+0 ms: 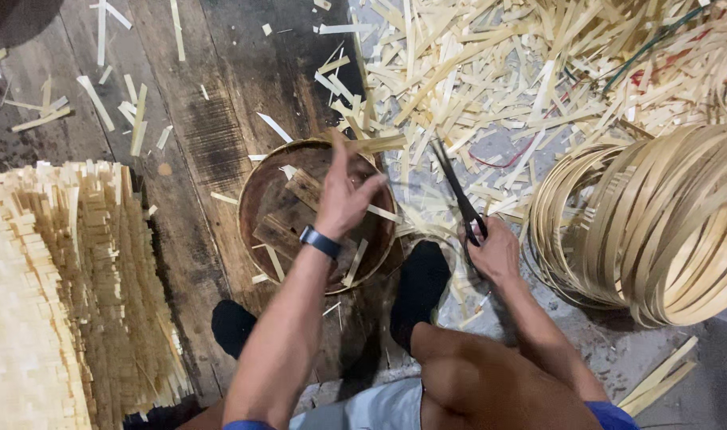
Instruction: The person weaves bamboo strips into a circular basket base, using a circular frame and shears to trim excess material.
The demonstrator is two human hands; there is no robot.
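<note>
My left hand [343, 195] hovers over a round brown wooden bowl [256, 199] on the floor, fingers spread, a dark watch on its wrist. Whether a thin strip lies between its fingers, I cannot tell. My right hand [491, 248] grips the handles of long black scissors [452, 185], whose blades point up and away over the pale bamboo strip offcuts [491, 72]. Flat wood pieces [288, 215] lie inside the bowl. Both of my feet in black socks rest below the bowl.
A large coil of bent bamboo strips [658, 223] stands at right. A tall stack of cut pale strips [52, 295] fills the left. Loose strips litter the dark plank floor [196, 119]. Red and green wires run through the scrap heap.
</note>
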